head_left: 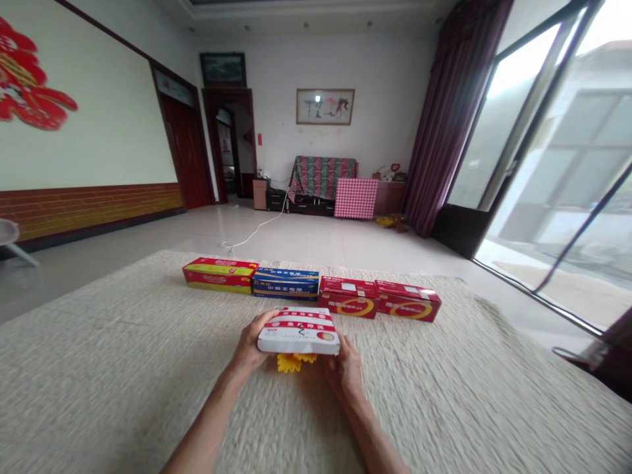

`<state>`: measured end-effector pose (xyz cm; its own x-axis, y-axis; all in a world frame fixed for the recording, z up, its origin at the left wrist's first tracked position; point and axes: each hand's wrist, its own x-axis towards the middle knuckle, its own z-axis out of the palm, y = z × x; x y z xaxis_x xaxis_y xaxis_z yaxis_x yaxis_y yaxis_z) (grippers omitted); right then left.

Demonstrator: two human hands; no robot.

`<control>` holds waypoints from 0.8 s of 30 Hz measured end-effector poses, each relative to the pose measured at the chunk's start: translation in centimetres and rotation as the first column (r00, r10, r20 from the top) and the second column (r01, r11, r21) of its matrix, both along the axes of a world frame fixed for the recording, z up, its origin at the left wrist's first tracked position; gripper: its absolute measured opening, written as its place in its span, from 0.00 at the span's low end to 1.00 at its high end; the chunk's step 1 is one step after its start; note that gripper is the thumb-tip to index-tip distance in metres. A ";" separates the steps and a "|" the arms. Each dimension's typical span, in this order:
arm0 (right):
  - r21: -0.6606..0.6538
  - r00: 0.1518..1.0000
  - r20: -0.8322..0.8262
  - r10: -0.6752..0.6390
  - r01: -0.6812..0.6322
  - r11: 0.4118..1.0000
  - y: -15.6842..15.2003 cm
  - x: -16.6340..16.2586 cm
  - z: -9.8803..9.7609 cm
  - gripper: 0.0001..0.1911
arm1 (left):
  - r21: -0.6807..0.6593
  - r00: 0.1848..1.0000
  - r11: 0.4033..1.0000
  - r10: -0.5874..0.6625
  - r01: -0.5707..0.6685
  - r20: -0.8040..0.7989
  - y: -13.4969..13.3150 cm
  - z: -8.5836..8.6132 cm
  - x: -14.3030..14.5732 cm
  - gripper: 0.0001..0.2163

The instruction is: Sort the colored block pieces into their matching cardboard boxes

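Observation:
Both my hands hold one white box with red stripes (299,331) just above a beige textured cloth (123,368). My left hand (251,345) grips its left end and my right hand (344,370) grips its right end. A yellow toothed piece (292,361) shows under the box, between my hands. Beyond the box a row of boxes lies on the cloth: a red and yellow box (220,274), a blue box (286,283) and two red boxes (348,296) (409,300).
The cloth-covered surface ends just past the row of boxes, with a tiled floor beyond. A white cable (257,230) runs across the floor. Glass doors (553,164) stand at the right. A covered cabinet (320,181) is against the far wall.

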<state>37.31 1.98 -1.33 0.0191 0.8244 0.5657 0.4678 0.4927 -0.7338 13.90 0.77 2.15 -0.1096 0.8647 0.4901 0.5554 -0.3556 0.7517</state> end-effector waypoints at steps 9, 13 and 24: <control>-0.030 0.985 -0.163 0.060 -0.066 0.997 -0.5 -0.7 0.4 0.18 | 0.062 0.997 0.998 -0.022 0.017 0.072 1.0 -1.4 -0.1 0.22; -0.054 0.940 -0.305 0.150 -0.175 0.983 -0.4 -1.2 0.0 0.18 | 0.129 0.999 0.991 -0.028 0.023 0.037 1.0 -2.4 -0.4 0.25; 0.022 0.848 -0.422 0.320 -0.343 0.939 -0.2 -2.0 0.0 0.22 | 0.342 0.998 0.940 0.026 -0.004 -0.059 -0.4 -2.2 -0.3 0.25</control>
<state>35.26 1.77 -1.32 -0.0390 0.8515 0.5229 -0.0681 0.5199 -0.8515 13.60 0.41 -0.04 -0.0815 0.6428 0.7616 0.6041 -0.5760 0.5508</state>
